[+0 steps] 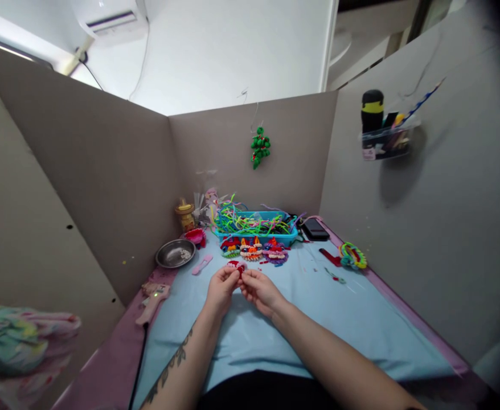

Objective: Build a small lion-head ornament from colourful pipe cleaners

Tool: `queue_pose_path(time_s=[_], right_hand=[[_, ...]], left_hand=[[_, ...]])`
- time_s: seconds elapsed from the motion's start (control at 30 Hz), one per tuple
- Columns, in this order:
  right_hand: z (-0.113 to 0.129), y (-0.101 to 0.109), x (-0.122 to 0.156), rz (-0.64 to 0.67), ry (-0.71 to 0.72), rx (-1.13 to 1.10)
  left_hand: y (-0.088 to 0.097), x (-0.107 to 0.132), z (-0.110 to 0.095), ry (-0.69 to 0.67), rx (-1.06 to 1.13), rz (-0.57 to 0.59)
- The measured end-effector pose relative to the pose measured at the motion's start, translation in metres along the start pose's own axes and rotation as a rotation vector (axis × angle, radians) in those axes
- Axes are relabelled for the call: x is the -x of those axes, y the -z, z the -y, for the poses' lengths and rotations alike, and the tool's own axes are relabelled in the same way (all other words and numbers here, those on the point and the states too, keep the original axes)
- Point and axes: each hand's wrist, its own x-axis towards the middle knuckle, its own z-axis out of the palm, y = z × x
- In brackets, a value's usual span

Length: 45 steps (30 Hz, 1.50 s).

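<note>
My left hand (pixel 221 287) and my right hand (pixel 258 290) meet over the light blue cloth (pixel 361 324), both pinching a small red pipe-cleaner piece (pixel 238 267) between their fingertips. Just beyond them lie three finished pipe-cleaner figures: a red and blue one (pixel 230 246), an orange one (pixel 251 249) and a purple one (pixel 275 252). Behind those stands a blue tray (pixel 290 232) heaped with green, yellow and purple pipe cleaners (pixel 245 219).
A metal bowl (pixel 175 253) and a pink glue gun (pixel 152 299) sit at the left. A black phone (pixel 315 229), a red tool (pixel 329 257) and a coiled rainbow piece (pixel 353 255) lie at the right. Grey partition walls (pixel 105 188) enclose the table; a green ornament (pixel 259 147) hangs at the back.
</note>
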Motion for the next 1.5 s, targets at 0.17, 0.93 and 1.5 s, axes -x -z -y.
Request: queue_pose_path(time_s=[0.17, 0.93, 1.5], right_hand=[[0.0000, 0.0005, -0.0001, 0.023, -0.004, 0.005], [0.0011, 0.0002, 0.0010, 0.016, -0.012, -0.008], [0.0012, -0.0016, 0.0035, 0.005, 0.087, 0.124]], left_hand=[[-0.0009, 0.0009, -0.0020, 0.008, 0.020, -0.009], [-0.0005, 0.0008, -0.0016, -0.012, 0.021, -0.007], [-0.0004, 0.0014, -0.0029, 0.005, 0.026, 0.005]])
